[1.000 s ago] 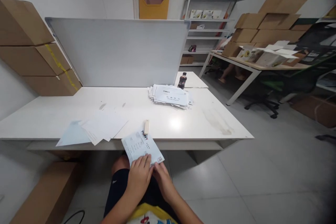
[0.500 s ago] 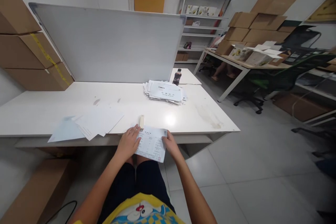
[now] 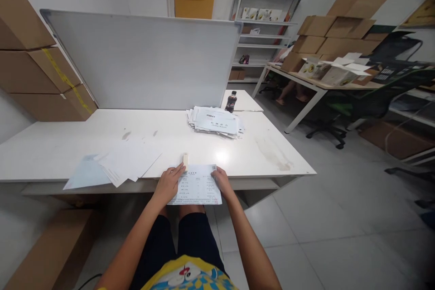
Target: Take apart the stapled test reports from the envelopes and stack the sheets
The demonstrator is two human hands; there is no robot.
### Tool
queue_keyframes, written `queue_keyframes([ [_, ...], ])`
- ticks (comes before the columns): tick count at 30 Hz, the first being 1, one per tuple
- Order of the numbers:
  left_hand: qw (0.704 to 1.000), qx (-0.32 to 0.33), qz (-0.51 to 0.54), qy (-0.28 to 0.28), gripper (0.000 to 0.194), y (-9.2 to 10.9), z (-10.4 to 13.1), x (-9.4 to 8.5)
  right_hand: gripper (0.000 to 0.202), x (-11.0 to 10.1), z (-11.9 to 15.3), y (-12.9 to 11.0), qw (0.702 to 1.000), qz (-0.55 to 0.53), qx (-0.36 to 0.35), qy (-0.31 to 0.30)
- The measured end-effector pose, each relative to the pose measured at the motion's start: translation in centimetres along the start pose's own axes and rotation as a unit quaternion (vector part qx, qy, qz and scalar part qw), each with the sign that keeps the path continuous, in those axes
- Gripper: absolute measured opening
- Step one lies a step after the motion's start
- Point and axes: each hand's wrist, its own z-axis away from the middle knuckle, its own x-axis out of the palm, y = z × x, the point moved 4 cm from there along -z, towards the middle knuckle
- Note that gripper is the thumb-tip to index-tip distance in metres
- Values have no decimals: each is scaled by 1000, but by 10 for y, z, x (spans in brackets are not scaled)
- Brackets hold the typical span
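Note:
A printed sheet of paper (image 3: 197, 190) lies at the front edge of the white table, its lower part jutting out over my lap. My left hand (image 3: 169, 185) is on the sheet's left side and holds it there, fingers stretched toward the top edge. Its fingertips meet the near end of a small cream-coloured oblong object (image 3: 185, 159), whose kind I cannot make out. At the sheet's upper right corner, my right hand (image 3: 222, 181) grips the paper between thumb and fingers.
Loose papers (image 3: 125, 163) lie to the left, partly over the table edge. Behind the sheet is a stack of printed envelopes or papers (image 3: 217, 120), with a dark drink bottle (image 3: 231, 101) beside it. A whiteboard (image 3: 146, 61) stands along the back; cardboard boxes (image 3: 44, 72) are piled left.
The sheet has turned from a slant to nearly square with the table edge. My right hand has shifted slightly with its corner, and my left fingers reach a little farther toward the cream object.

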Motion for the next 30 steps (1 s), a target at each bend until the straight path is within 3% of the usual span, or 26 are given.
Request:
queue_keyframes([
  [6,1000,10,7,25,67,-3,3,3,15,1,-3,1,1000,-22,7,-2],
  [11,999,32,-5,36,62,-1,5,3,15,2,-1,0,999,-35,11,-3],
  [20,996,-1,5,92,49,4,7,9,12,3,-1,-1,999,-33,3,8],
  [30,991,4,-71,115,52,18,9,14,12,1,-2,2,1000,-10,-13,18],
])
